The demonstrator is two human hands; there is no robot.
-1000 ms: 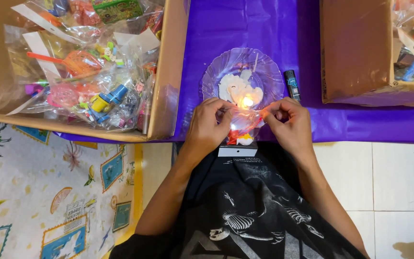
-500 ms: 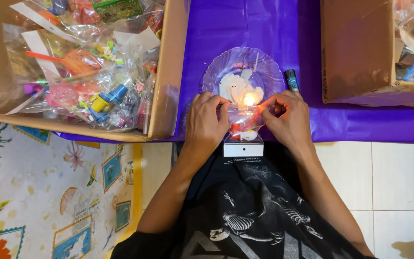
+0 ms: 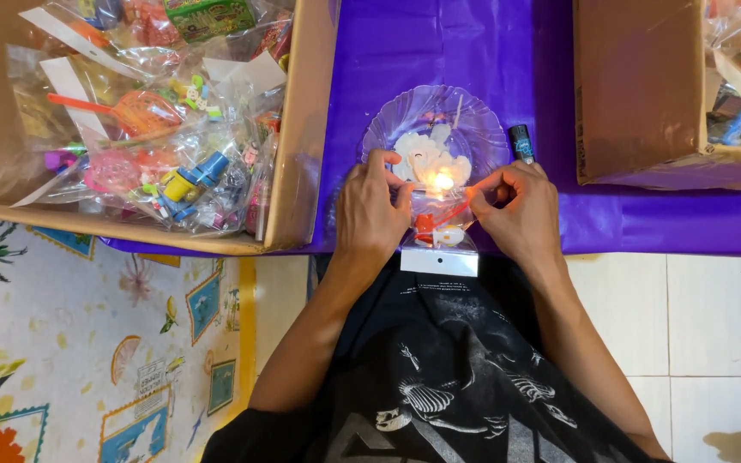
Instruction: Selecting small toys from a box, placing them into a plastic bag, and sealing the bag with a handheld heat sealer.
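My left hand (image 3: 372,210) and my right hand (image 3: 518,208) pinch the two sides of a small clear plastic packet (image 3: 439,236) with a red and white toy inside and a white card header at its near end. Its far edge is held at the flame of a melted white candle (image 3: 433,163) that burns on a clear glass plate (image 3: 476,117). The plate rests on a purple tablecloth (image 3: 473,43).
A dark lighter (image 3: 521,143) lies right of the plate. A big cardboard box (image 3: 302,137) on the left holds several bagged colourful toys (image 3: 165,163). Another cardboard box (image 3: 641,94) with bagged toys stands at the right. Patterned mat and white tiles lie below.
Both hands have shifted slightly toward the candle with the packet; its edge now sits closer to the flame. The boxes and plate have not moved.
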